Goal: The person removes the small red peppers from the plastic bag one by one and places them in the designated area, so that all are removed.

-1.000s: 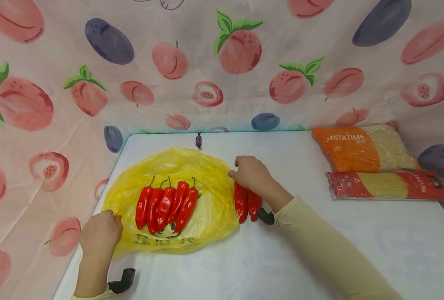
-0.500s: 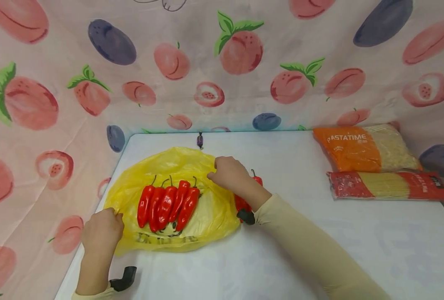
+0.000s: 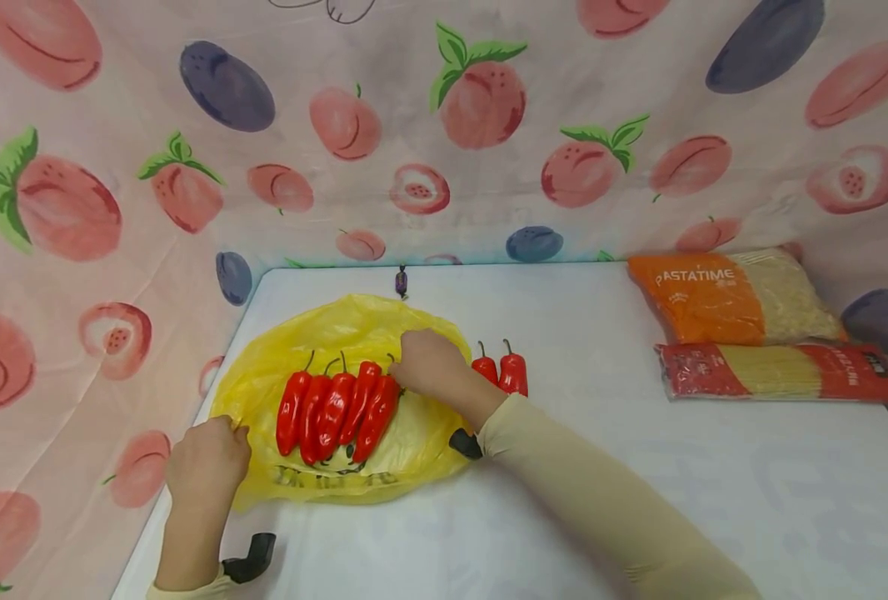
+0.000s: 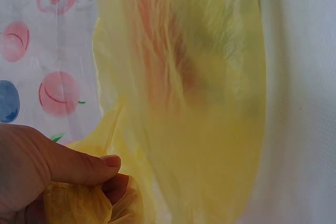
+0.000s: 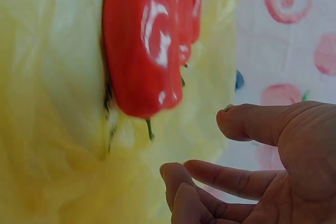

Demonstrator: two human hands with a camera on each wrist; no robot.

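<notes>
A yellow plastic bag (image 3: 346, 321) lies spread on the white table, with several red peppers (image 3: 335, 417) in a row on it. My left hand (image 3: 207, 462) grips the bag's left edge; in the left wrist view, the thumb presses on bunched yellow plastic (image 4: 79, 203). Over the bag's right part is my right hand (image 3: 432, 367), close to the stem of the rightmost pepper in the row. In the right wrist view its thumb and fingers are spread apart, holding nothing, just off that pepper (image 5: 142, 51). Two more red peppers (image 3: 514, 375) lie right of the bag, partly behind the right forearm.
An orange pasta bag (image 3: 706, 296) and a red pack of noodles (image 3: 781, 372) lie at the table's right side. A small purple wrapped candy (image 3: 401, 282) is near the back edge. Fruit-patterned cloth (image 3: 474, 183) hangs behind and at the left.
My right hand has moved left from above the two separate peppers to beside the rightmost pepper on the bag. The left hand keeps its hold on the bag's edge.
</notes>
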